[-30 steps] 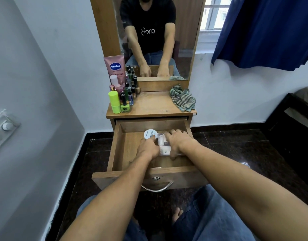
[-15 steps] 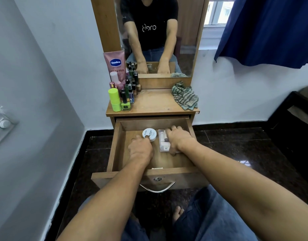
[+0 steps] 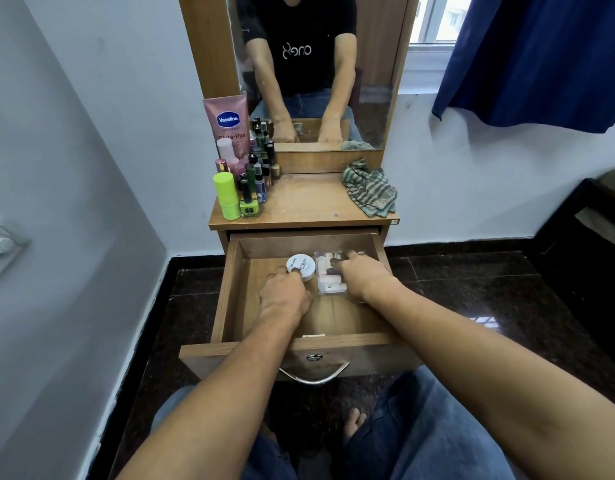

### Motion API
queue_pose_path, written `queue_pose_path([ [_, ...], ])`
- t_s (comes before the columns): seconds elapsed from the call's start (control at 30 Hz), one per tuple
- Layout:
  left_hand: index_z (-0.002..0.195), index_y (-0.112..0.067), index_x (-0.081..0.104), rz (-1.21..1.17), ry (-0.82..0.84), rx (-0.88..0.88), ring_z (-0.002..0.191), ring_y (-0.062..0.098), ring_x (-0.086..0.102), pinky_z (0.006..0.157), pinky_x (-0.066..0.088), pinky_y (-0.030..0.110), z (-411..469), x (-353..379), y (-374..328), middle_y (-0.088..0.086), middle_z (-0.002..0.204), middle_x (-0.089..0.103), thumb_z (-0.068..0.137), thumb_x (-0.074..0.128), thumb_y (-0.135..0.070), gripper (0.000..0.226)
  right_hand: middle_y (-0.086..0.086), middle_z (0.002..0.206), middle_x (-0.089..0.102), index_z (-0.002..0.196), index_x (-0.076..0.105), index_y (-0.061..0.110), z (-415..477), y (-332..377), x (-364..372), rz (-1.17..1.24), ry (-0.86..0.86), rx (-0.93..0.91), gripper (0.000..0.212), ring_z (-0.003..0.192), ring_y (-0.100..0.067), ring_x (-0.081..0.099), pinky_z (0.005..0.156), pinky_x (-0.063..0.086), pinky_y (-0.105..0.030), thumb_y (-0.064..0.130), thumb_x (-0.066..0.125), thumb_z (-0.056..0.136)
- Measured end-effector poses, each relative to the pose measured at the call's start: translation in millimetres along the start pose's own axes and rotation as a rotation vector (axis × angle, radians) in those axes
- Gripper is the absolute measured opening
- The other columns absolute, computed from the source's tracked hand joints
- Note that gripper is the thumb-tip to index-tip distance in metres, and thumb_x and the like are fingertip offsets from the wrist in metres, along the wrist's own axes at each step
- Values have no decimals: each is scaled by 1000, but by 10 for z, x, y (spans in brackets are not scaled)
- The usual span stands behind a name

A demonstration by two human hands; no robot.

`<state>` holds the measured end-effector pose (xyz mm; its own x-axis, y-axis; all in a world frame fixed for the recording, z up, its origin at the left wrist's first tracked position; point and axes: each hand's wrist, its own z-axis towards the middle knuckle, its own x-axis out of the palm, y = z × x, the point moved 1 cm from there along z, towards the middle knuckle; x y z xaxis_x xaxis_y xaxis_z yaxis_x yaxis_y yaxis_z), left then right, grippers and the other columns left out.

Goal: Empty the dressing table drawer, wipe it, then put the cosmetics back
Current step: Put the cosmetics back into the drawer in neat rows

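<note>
The wooden drawer (image 3: 230, 292) stands pulled out below the dressing table top (image 3: 309, 202). Inside it lie a round white jar (image 3: 301, 266) and a clear plastic box (image 3: 328, 277) of small cosmetics, side by side near the back. My left hand (image 3: 285, 296) rests just in front of the jar, fingers curled and touching its near edge. My right hand (image 3: 363, 275) lies over the right side of the clear box, fingers gripping its far end. A pink Vaseline tube (image 3: 228, 124), a green stick (image 3: 226, 195) and several small bottles (image 3: 257, 181) crowd the top's left side.
A striped green cloth (image 3: 370, 190) lies crumpled on the top's right side. A mirror (image 3: 316, 71) rises behind. A grey wall is close on the left; dark furniture (image 3: 590, 237) stands at the right. My knees sit below the drawer handle (image 3: 314, 375).
Both hands have pushed the white jar and the clear box toward the back of the drawer. The left hand has slid back off the jar, which now shows fully.
</note>
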<state>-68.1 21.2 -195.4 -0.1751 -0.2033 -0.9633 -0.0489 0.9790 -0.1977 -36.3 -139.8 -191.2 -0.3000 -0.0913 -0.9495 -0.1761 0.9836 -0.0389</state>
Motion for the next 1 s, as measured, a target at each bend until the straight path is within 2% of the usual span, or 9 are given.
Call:
queue_pose_path([
  [0.37,148,-13,42,-46,50,11,129,35,44,106,42,41,42,35,19,12,146,43,91,56,-29,61,-12,140,43,146,47,23,-23,-7,15,33,-26,17,64,130,-36,47,95,55,-51,12,66,86],
  [0.5,148,-15,41,-117,31,-8,127,37,48,105,42,39,-13,-17,15,14,144,43,89,55,-25,61,-11,134,45,140,53,22,-40,-4,-9,62,-18,17,62,127,-35,49,95,55,-49,18,72,81],
  [0.6,137,-14,52,-238,-140,-55,120,37,55,96,47,41,-84,-172,13,14,135,49,91,53,-24,47,-9,124,49,129,61,20,-75,54,-120,151,-117,14,51,116,-33,57,91,53,-40,34,73,82],
  [0.7,132,-13,56,-386,-357,-78,113,37,58,88,47,41,-101,-347,22,12,130,51,93,51,-26,42,-5,121,57,126,66,21,-99,183,-357,348,-361,-4,43,112,-29,60,89,52,-38,39,65,87],
  [0.8,131,-12,60,-581,-526,-132,111,32,58,89,46,40,-55,-466,90,11,125,56,92,52,-23,42,2,111,65,122,69,22,-49,391,-640,507,-564,-55,39,105,-21,63,89,52,-36,40,65,87],
  [0.87,122,-9,63,-659,-606,-168,106,32,59,88,46,42,12,-513,150,11,117,59,91,53,-22,35,6,105,66,123,68,23,9,547,-820,559,-639,-103,38,100,-15,62,88,51,-33,38,64,89],
  [1.0,111,-9,66,-760,-700,-188,101,32,60,87,46,41,131,-562,275,9,110,62,92,53,-21,26,7,101,65,120,67,27,118,851,-1136,578,-756,-189,32,90,-17,63,80,50,-32,32,63,90],
])
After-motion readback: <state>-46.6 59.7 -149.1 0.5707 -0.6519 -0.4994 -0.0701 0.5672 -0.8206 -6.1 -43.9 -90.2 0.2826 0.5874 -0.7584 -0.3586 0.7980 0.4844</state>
